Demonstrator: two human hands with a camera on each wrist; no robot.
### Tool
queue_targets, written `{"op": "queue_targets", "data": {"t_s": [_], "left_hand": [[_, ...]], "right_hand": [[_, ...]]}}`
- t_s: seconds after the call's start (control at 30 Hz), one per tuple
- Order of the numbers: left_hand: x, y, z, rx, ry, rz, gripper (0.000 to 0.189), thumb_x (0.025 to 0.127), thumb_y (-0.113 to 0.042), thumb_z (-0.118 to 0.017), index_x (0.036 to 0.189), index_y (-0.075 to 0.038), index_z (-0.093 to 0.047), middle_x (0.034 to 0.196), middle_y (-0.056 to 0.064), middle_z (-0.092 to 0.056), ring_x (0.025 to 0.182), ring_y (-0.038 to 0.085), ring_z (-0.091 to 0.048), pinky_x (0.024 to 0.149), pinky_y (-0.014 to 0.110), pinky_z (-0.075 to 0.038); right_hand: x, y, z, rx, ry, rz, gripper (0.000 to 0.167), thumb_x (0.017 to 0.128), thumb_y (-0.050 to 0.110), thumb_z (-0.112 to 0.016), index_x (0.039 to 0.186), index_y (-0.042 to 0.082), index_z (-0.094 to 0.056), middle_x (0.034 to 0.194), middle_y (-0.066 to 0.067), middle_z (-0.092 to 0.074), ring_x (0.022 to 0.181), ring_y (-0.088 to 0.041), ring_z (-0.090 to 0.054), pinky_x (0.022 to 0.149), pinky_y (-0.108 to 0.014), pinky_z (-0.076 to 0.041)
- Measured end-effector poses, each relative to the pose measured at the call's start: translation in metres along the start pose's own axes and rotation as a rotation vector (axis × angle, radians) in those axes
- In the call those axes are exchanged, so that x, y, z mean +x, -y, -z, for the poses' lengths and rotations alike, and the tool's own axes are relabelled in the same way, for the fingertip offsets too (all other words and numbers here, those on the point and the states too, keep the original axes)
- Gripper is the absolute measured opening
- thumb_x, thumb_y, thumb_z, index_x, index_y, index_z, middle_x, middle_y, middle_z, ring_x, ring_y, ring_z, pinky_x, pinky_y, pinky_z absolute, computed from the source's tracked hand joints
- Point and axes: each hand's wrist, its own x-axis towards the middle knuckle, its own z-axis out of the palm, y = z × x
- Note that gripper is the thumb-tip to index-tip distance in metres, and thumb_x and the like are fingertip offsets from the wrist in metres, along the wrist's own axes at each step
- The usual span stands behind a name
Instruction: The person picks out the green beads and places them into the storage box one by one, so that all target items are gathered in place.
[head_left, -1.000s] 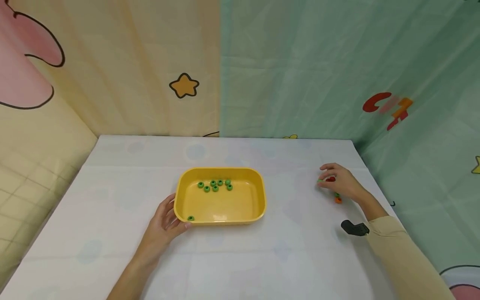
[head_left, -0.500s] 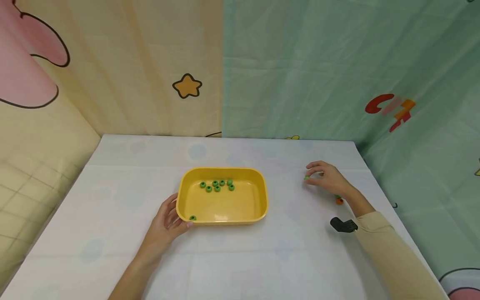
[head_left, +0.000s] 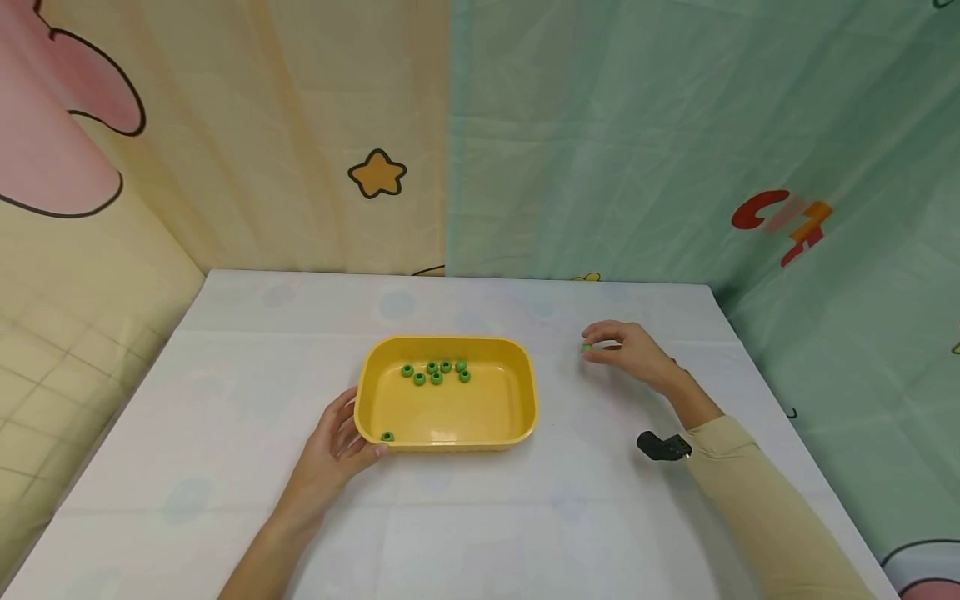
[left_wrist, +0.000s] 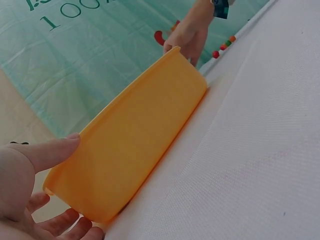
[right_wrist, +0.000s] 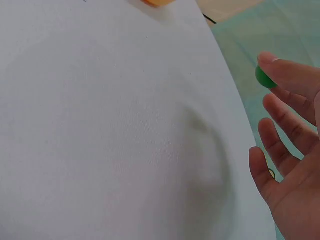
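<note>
A yellow tray (head_left: pixel 450 417) sits on the white-covered table, with several green beads (head_left: pixel 437 378) grouped toward its back and one green bead (head_left: pixel 387 437) in its front left corner. My left hand (head_left: pixel 330 442) holds that same corner, thumb at the rim and fingers curled around the outer side, as the left wrist view shows. To the right of the tray, above the table, my right hand (head_left: pixel 630 350) pinches a green bead (right_wrist: pixel 264 78) between thumb and index finger. Its other fingers are loosely bent and hold nothing.
Farther right on the table lie several red, green and orange beads (left_wrist: pixel 223 48), mostly hidden behind the right wrist in the head view. A black device (head_left: pixel 663 446) projects from the right sleeve. Printed curtains (head_left: pixel 585 167) stand behind the table.
My right hand has moved left toward the tray, carrying the green bead away from the loose beads at the right. The left hand keeps its hold on the tray.
</note>
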Motion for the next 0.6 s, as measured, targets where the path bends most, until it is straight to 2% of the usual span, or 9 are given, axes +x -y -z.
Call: {"op": "queue_targets", "data": {"t_s": [0.17,0.37,0.47,0.6], "left_hand": [[0.000,-0.001,0.000,-0.001,-0.002,0.009,0.093,0.090,-0.005,-0.081,0.163,-0.014,-0.023,0.162,0.012,-0.030,0.148,0.034,-0.033,0.104,0.014,-0.043],[0.001,-0.001,-0.001,0.000,0.005,0.002,0.093,0.090,-0.006,-0.081,0.163,-0.014,-0.024,0.162,0.012,-0.030,0.148,0.034,-0.033,0.104,0.015,-0.043],[0.001,-0.001,-0.001,-0.001,0.007,-0.006,0.093,0.090,-0.005,-0.081,0.163,-0.014,-0.023,0.162,0.012,-0.030,0.148,0.035,-0.032,0.104,0.015,-0.043],[0.000,-0.002,-0.001,-0.005,0.000,-0.003,0.093,0.091,-0.003,-0.079,0.163,-0.013,-0.022,0.163,0.014,-0.029,0.149,0.037,-0.031,0.104,0.015,-0.043]], "right_hand": [[0.007,0.011,-0.008,0.077,0.015,0.022,0.025,0.094,0.020,-0.080,0.109,0.002,-0.074,0.135,-0.015,-0.062,0.126,-0.031,-0.055,0.106,-0.045,-0.050],[0.013,0.034,-0.019,0.158,0.064,0.053,0.030,0.095,0.017,-0.078,0.114,-0.005,-0.069,0.131,-0.025,-0.062,0.118,-0.029,-0.058,0.097,-0.027,-0.055],[0.017,0.044,-0.025,0.184,0.098,0.080,0.031,0.096,0.014,-0.077,0.115,-0.008,-0.067,0.127,-0.027,-0.062,0.114,-0.029,-0.060,0.094,-0.025,-0.056],[0.024,0.060,-0.034,0.205,0.145,0.132,0.027,0.096,0.010,-0.076,0.114,-0.008,-0.068,0.120,-0.021,-0.066,0.110,-0.031,-0.061,0.092,-0.029,-0.058]]}}
